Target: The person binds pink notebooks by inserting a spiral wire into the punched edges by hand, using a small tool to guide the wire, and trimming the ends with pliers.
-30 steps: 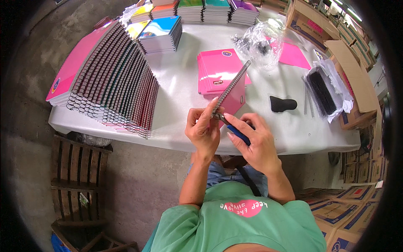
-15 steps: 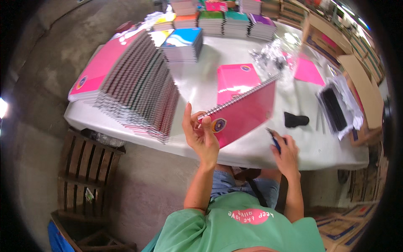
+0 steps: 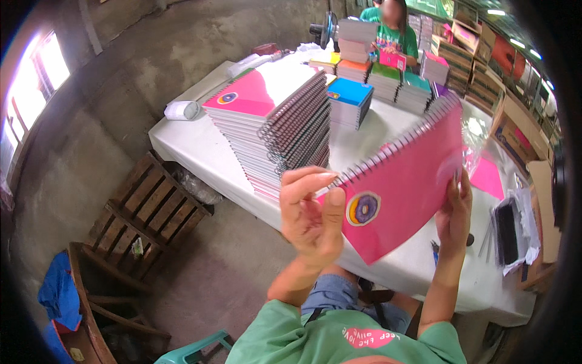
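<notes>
A pink spiral notebook [image 3: 403, 188] with a round donut picture on its cover is raised in front of me, tilted, its wire coil along the upper edge. My left hand [image 3: 315, 221] pinches it at the near left end of the coil. On the opposite side my right hand [image 3: 454, 209] grips the right edge, with some fingers hidden. Beside my right forearm, on the table, is a blue-handled tool [image 3: 435, 252], partly covered. To the left stands a tall stack of pink spiral notebooks [image 3: 260, 121].
Behind are stacks of blue notebooks [image 3: 351, 100], green notebooks [image 3: 385, 82] and other colours. A person [image 3: 397, 36] across the table holds a pink item. Cardboard boxes [image 3: 515, 130] line the right side. A wooden pallet [image 3: 145, 212] and a teal stool [image 3: 194, 349] stand on the floor.
The notebook has come up closer to me. My right hand has let go of the blue-handled tool and taken the notebook's right edge. The view has swung up and left.
</notes>
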Available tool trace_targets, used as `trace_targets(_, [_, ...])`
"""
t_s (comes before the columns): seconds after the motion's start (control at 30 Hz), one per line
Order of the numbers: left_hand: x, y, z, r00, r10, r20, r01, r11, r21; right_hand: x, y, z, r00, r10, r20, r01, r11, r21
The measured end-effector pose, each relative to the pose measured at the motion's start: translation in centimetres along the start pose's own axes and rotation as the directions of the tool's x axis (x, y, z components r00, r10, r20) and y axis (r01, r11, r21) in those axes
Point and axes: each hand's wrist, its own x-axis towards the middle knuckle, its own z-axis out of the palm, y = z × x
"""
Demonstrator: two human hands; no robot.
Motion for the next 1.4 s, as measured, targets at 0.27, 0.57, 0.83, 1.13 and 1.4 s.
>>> trace_targets(0.27, [11.3, -2.9, -11.2, 0.967, 0.067, -0.244, 0.045, 0.904, 0.425, 17.8, -5.0, 12.1, 0.957, -0.179, 0.230, 0.199, 0.978, -0.064])
trace_targets(0.57, [12.0, -10.2, -13.7, 0.925, -0.365, -0.106, 0.380, 0.889, 0.256, 22.1, -0.8, 32.3, 0.337, -0.102, 0.936, 0.864, 0.429, -0.264])
trace_targets(0.83, [11.7, -10.7, -13.9, 0.936, -0.345, -0.073, 0.352, 0.902, 0.248, 20.4, 7.0, 37.1, 0.370, 0.240, 0.897, 0.729, 0.523, -0.441])
trace_targets(1.13, [11.6, -12.3, -13.2, 0.954, -0.291, -0.074, 0.299, 0.942, 0.151, 23.8, 10.5, 19.8, 0.781, 0.269, 0.563, 0.246, 0.696, -0.674])
trace_targets(1.4, [11.7, -13.2, -12.0, 0.961, -0.195, -0.194, 0.235, 0.950, 0.208, 21.4, 12.6, 21.8, 0.955, 0.084, 0.285, 0.060, 0.884, -0.463])
